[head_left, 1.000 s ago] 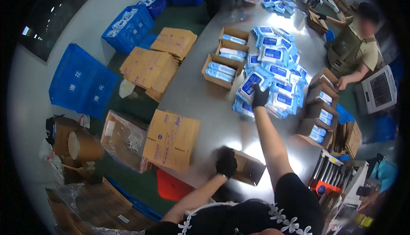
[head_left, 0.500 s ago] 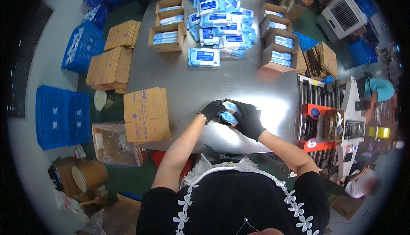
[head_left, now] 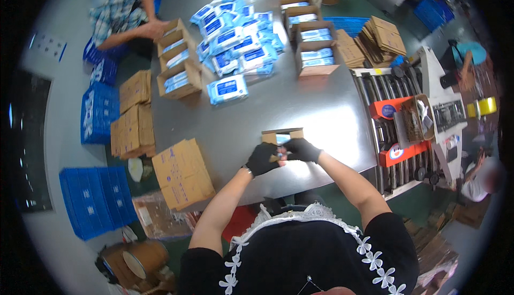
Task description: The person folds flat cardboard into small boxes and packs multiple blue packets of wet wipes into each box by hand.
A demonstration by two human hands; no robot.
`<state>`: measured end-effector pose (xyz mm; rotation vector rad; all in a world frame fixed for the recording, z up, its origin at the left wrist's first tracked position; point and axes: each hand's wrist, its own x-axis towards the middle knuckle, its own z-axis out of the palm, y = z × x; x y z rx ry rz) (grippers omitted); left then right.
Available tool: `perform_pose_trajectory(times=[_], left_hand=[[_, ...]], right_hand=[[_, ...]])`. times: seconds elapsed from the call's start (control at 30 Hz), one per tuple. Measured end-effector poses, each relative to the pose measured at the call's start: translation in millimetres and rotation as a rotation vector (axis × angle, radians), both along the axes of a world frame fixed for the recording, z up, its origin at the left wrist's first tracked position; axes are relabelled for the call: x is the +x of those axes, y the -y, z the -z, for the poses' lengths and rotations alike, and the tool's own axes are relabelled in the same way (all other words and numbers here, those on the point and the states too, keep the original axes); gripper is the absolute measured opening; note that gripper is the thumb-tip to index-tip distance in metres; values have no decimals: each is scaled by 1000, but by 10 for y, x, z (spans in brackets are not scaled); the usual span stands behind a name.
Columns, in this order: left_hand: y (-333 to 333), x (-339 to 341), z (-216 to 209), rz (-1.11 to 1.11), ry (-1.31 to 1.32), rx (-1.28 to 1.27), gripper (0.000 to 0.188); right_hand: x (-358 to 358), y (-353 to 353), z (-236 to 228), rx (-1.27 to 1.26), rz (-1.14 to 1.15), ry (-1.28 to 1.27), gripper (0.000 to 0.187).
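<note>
Both my hands wear black gloves and meet at a small open cardboard box [head_left: 296, 133] near the table's front edge. My left hand [head_left: 262, 159] has its fingers curled at the box's near left side. On the near right side, my right hand [head_left: 302, 150] bends over the rim, with its fingertips close to the left hand's. Inside the box a bit of a blue and white wipes pack [head_left: 282, 138] shows between the gloves; the rest is hidden. A single wipes pack [head_left: 227, 90] lies flat farther off, beside a large heap of wipes packs [head_left: 241, 40].
Filled boxes stand left [head_left: 181, 87] and right [head_left: 319, 69] of the heap. At the far left a person [head_left: 126, 13] reaches to a box. Flattened cartons [head_left: 183, 174] lie at the table's left edge; a roller conveyor [head_left: 383, 129] adjoins the right. Blue crates [head_left: 99, 201] stand left.
The view has turned, bringing a person at the far left into sight. My hands have shifted from around the packs to the box's near side, and its far flaps now show.
</note>
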<state>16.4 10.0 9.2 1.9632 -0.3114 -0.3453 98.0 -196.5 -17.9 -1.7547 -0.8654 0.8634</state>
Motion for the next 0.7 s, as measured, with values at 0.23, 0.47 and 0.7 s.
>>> perform_pose_trajectory(times=[0.23, 0.47, 0.7], left_hand=[[404, 188, 1206, -546, -383, -740, 71], [2369, 733, 1320, -32, -484, -958, 56], [1559, 259, 397, 112, 25, 106, 68]], right_hand=[[100, -137, -585, 95, 213, 942, 30], [151, 1428, 161, -410, 711, 899, 32], [1145, 3193, -232, -366, 413, 851, 32]])
